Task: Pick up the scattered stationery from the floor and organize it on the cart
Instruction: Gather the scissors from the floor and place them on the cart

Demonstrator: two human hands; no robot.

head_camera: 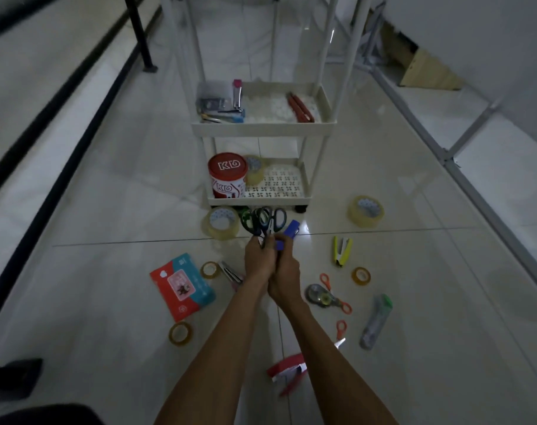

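Observation:
Both hands are held together low in front of the white cart [262,129]. My left hand [259,260] grips a bunch of scissors [262,221] with dark and green handles pointing up. My right hand [285,279] holds a blue stapler [287,233]. The cart's middle shelf carries a nail clipper, small packets and a red tool [300,107]. On its bottom shelf stand a red KD tin [227,176] and a tape roll [255,169]. Scattered on the floor are tape rolls [220,222] [366,211], a yellow staple remover [341,251] and orange scissors [336,294].
Also on the tiled floor: a red-and-teal packet [183,286], small tape rolls [180,333] [361,275] [210,269], a correction tape [318,295], a grey-green cutter [377,322], a red stapler [288,371]. A black post [140,35] stands left of the cart, a metal frame [451,154] on the right.

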